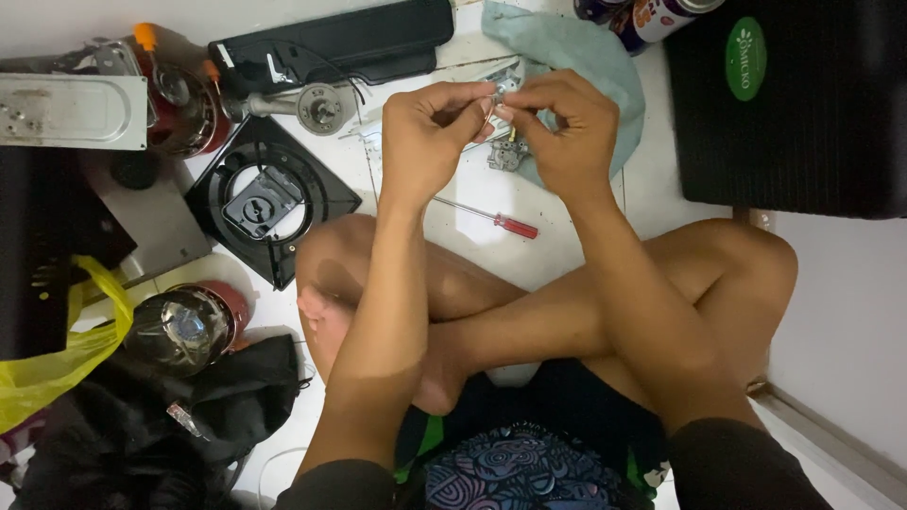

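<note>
I sit cross-legged on the floor (pixel 850 312) with both hands raised over my knees. My left hand (pixel 430 127) and my right hand (pixel 562 127) are each pinched nearly closed on a small metal part (pixel 495 102) with thin wire, fingertips meeting over it. I judge it best to keep my wrists braced close together and work the wire in short, gentle turns (it looks fine enough to kink). Below my hands a small grey mechanism (pixel 507 154) lies on a teal cloth (pixel 576 52), and a red-handled screwdriver (pixel 493 219) rests just beside. As for containers, the yellow plastic bag (pixel 57 364) sits at my left, its contents hidden; two cans (pixel 652 17) stand by the cloth.
</note>
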